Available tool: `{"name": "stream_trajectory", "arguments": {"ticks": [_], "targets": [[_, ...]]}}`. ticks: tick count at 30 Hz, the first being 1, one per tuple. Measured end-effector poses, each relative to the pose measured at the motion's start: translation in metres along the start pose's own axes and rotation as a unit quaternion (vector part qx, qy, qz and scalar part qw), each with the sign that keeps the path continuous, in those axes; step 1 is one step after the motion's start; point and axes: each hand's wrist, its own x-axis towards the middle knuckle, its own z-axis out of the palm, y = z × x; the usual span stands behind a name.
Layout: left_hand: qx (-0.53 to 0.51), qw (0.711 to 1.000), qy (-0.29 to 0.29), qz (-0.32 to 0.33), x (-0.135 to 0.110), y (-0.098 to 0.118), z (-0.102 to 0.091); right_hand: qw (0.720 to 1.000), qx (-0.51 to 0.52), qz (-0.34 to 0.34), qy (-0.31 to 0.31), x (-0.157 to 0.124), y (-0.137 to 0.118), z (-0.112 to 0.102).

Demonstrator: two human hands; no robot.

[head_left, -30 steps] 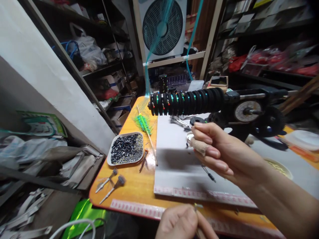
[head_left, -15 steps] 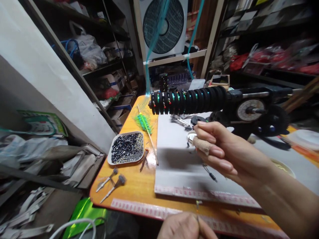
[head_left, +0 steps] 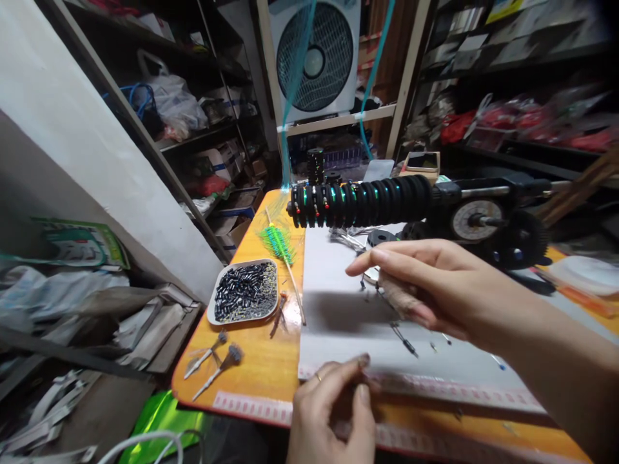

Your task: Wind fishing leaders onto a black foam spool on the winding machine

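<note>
My right hand point(head_left: 430, 283) hovers over the grey mat point(head_left: 333, 322), below the row of black spools point(head_left: 360, 201) on the geared winder point(head_left: 483, 222). Its index finger points left and the other fingers lie close against the tan-wrapped thumb; what they hold, if anything, is hidden. My left hand point(head_left: 333, 406) is at the mat's front edge, a ring on one finger, its fingers curled in a pinch whose content I cannot make out. A small black-tipped wire piece point(head_left: 405, 341) lies on the mat between the hands.
A tray of small black tubes point(head_left: 244, 291) sits on the orange table point(head_left: 271, 367) left of the mat, beside a green bristle bundle point(head_left: 276, 240) and two tufted sticks point(head_left: 217, 361). A fan point(head_left: 314, 55) and cluttered shelves stand behind. Teal lines hang down to the spools.
My left hand has come up from the bottom edge to the mat's front edge. My right hand has dropped a little, turned palm-down, and stretched its index finger to the left.
</note>
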Motion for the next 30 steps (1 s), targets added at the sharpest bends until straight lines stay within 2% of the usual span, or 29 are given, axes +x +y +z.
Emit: {"name": "stream_trajectory", "arguments": {"ticks": [3, 6, 8, 9, 11, 13, 15, 18, 21, 30], "targets": [[0.100, 0.995, -0.008, -0.005, 0.013, 0.010, -0.005, 0.992, -0.122, -0.015, -0.011, -0.002, -0.012, -0.002], [0.211, 0.971, -0.009, 0.115, 0.032, 0.030, -0.012, 0.986, -0.163, -0.019, -0.038, -0.003, -0.021, -0.001], [0.210, 0.962, -0.003, 0.173, 0.049, 0.046, -0.014, 0.985, -0.165, -0.020, -0.049, -0.003, -0.024, 0.000], [0.167, 0.971, -0.005, 0.171, 0.058, 0.054, -0.013, 0.985, -0.163, -0.021, -0.050, -0.003, -0.024, 0.000], [0.030, 0.992, -0.035, 0.121, 0.074, 0.068, -0.009, 0.986, -0.157, -0.020, -0.048, -0.002, -0.024, 0.002], [-0.105, 0.990, -0.062, 0.074, 0.084, 0.077, -0.003, 0.988, -0.143, -0.024, -0.047, -0.001, -0.021, 0.002], [-0.189, 0.977, -0.086, 0.057, 0.086, 0.080, 0.002, 0.994, -0.098, -0.021, -0.049, 0.000, -0.017, 0.003], [-0.260, 0.955, -0.142, 0.021, 0.080, 0.075, 0.004, 0.996, 0.065, 0.026, -0.049, 0.001, -0.009, 0.003], [-0.317, 0.930, -0.184, -0.026, 0.071, 0.068, 0.003, 0.976, 0.198, 0.080, -0.053, 0.004, -0.002, 0.005], [-0.424, 0.869, -0.230, -0.106, 0.049, 0.050, 0.006, 0.953, 0.271, 0.126, -0.046, 0.010, -0.003, 0.009]]}}
